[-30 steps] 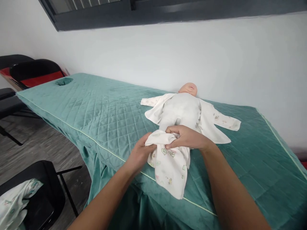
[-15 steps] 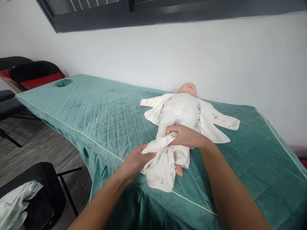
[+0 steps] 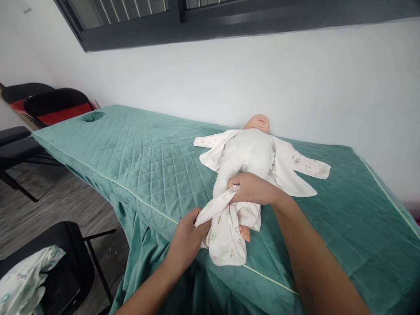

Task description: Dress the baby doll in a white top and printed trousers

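A green quilted cover lies over a long table (image 3: 147,153) beside a white wall (image 3: 147,83), with a dark window frame (image 3: 183,26) above.

The left fingers (image 3: 204,229) pinch the edge of a white printed garment (image 3: 226,240), thumb against the cloth. The right fingers (image 3: 233,180) are curled in on the same garment's upper edge, their tips partly hidden in its folds. Between the two grips the edge runs as a slanting band, low at the left, higher at the right.

The left hand (image 3: 185,240) is over the near edge of the table, its back toward the camera, the forearm rising from the bottom of the view. The right hand (image 3: 257,189) sits higher and farther in, over the legs of a doll (image 3: 247,146), knuckles up and pointing left; its forearm slants up from the lower right and bends at the wrist.

The garment lies around the doll's lower legs, and one foot (image 3: 244,233) shows beside its hanging part. The doll is on its back, head (image 3: 258,123) toward the wall, an unfastened shirt (image 3: 288,173) spread beneath it with both sleeves outstretched.

At lower left, a black chair (image 3: 70,267) carries a crumpled printed cloth (image 3: 28,275).
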Motion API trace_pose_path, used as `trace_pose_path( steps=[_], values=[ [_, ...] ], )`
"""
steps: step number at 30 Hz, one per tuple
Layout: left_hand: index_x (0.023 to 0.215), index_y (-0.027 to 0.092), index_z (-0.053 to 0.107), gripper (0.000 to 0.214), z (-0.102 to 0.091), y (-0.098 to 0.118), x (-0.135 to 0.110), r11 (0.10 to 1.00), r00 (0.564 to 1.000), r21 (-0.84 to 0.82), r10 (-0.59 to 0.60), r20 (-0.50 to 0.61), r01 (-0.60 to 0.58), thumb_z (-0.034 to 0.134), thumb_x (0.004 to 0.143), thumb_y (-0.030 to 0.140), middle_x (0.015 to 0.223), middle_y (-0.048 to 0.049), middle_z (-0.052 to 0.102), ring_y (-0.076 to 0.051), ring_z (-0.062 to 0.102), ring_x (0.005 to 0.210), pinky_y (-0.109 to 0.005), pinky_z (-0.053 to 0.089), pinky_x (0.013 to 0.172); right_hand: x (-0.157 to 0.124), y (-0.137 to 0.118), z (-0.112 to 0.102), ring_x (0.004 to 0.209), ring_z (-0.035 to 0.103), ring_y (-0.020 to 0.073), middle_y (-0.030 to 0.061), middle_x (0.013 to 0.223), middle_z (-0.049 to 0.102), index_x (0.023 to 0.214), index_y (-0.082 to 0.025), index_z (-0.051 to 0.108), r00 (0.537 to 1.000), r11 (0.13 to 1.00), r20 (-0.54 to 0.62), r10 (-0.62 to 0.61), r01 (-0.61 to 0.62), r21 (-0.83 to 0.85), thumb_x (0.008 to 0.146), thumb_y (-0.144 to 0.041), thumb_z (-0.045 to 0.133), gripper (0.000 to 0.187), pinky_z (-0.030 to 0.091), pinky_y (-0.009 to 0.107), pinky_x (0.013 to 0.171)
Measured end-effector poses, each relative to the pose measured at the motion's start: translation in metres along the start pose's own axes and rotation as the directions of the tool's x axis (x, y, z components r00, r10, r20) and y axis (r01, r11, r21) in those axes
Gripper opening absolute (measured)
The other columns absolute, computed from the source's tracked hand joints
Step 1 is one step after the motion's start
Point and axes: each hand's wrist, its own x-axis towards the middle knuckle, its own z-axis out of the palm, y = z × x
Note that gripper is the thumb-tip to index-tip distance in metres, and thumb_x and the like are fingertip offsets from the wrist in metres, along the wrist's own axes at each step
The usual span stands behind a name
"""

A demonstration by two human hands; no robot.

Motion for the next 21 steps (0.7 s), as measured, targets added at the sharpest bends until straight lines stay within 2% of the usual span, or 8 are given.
trace_pose_path(
  steps=[6,9,12,17,21],
  values=[
    [0.066,0.019,0.057,0.018,0.001,0.001,0.005,0.995,0.997,0.056,0.082,-0.007,-0.082,0.071,0.075,0.027,0.062,0.0030,0.050,-0.014,0.044,0.062,-0.023,0.031,0.054,-0.001,0.000,0.000,0.066,0.046,0.0134,-0.0045,0.067,0.052,0.064,-0.021,0.051,1.000,1.000,-0.014,-0.016,0.017,0.019,0.067,-0.039,0.072,0.028,0.027,0.026,0.055],
    [0.072,0.019,0.059,0.017,-0.001,0.001,0.005,1.000,0.999,0.013,0.012,0.047,-0.012,0.071,0.076,0.031,0.067,0.0023,0.054,-0.014,0.046,0.064,-0.023,0.033,0.056,-0.001,0.000,0.000,0.066,0.045,0.0132,-0.0046,0.068,0.052,0.065,-0.021,0.051,1.000,0.999,-0.008,-0.026,0.026,0.024,0.068,-0.040,0.072,0.029,0.027,0.026,0.055],
    [0.081,0.018,0.061,0.019,-0.002,0.000,0.007,0.989,0.990,-0.137,-0.029,0.138,0.048,0.070,0.079,0.035,0.072,0.0015,0.057,-0.014,0.048,0.067,-0.024,0.036,0.060,-0.001,0.001,0.000,0.065,0.043,0.0124,-0.0050,0.069,0.049,0.065,-0.021,0.048,0.999,0.998,-0.013,-0.036,0.036,0.052,0.069,-0.041,0.072,0.032,0.027,0.026,0.055],
    [0.082,0.017,0.056,0.029,-0.007,-0.006,0.022,0.944,0.982,-0.331,0.078,0.174,-0.017,0.075,0.077,0.038,0.074,0.0018,0.055,-0.012,0.046,0.067,-0.022,0.035,0.060,-0.003,0.002,-0.002,0.066,0.044,0.0130,-0.0043,0.070,0.049,0.067,-0.021,0.051,0.998,0.992,0.012,-0.063,0.061,0.109,0.074,-0.052,0.071,0.038,0.027,0.026,0.056],
    [0.085,0.017,0.057,0.031,-0.015,-0.007,0.042,0.943,0.963,-0.315,0.177,0.204,-0.107,0.077,0.075,0.038,0.074,0.0026,0.055,-0.011,0.047,0.066,-0.022,0.036,0.059,-0.005,0.001,-0.005,0.069,0.048,0.0143,-0.0036,0.073,0.053,0.071,-0.021,0.056,0.997,0.986,0.035,-0.071,0.065,0.153,0.075,-0.053,0.072,0.036,0.030,0.027,0.059]
  ],
)
